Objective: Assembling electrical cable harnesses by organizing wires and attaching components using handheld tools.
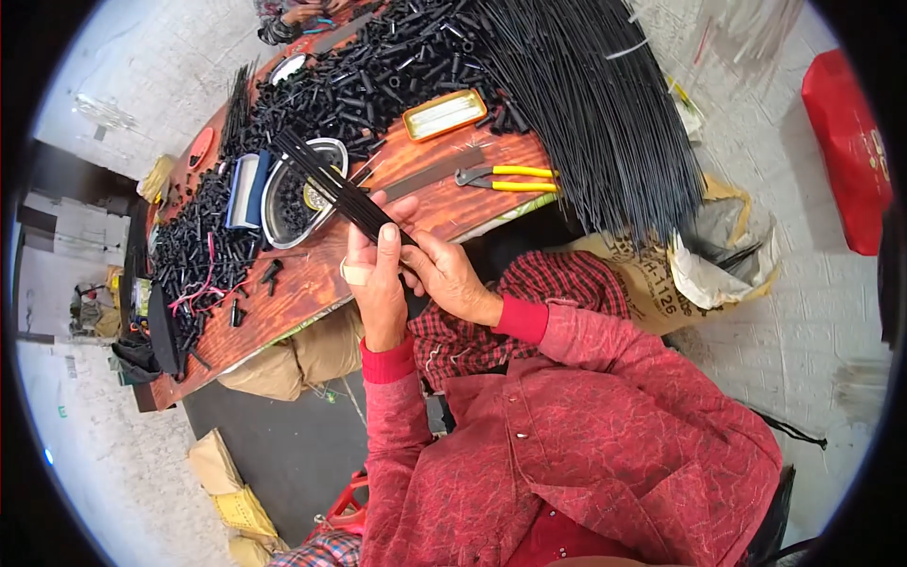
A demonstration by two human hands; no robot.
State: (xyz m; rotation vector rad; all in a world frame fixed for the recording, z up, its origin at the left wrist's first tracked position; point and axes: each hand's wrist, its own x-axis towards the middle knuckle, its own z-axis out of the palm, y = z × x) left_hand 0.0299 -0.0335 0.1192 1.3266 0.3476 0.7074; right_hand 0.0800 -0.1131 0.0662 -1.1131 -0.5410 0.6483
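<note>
A bundle of thin black rods [326, 180] slants up and to the left from my hands, over the edge of the table. My left hand [380, 283] is closed around the bundle's lower part, with a pale band on one finger. Against it, my right hand [458, 281] has its fingers curled at the lower end of the same rods; its fingertips are partly hidden. Beyond the rods' upper end lies an oval metal bowl [272, 210] holding small black pieces. Yellow-handled pliers [520, 179] and a dark flat strip [425, 177] rest on the table to the right.
Short black tubes [387, 80] are heaped across the reddish wooden table [283, 307]. A large sheaf of long black rods [605, 113] hangs over its right end. An orange-rimmed tray [412, 124] and a blue-and-white box [244, 192] stand among the tubes. Another person's hand [300, 13] shows at the far side.
</note>
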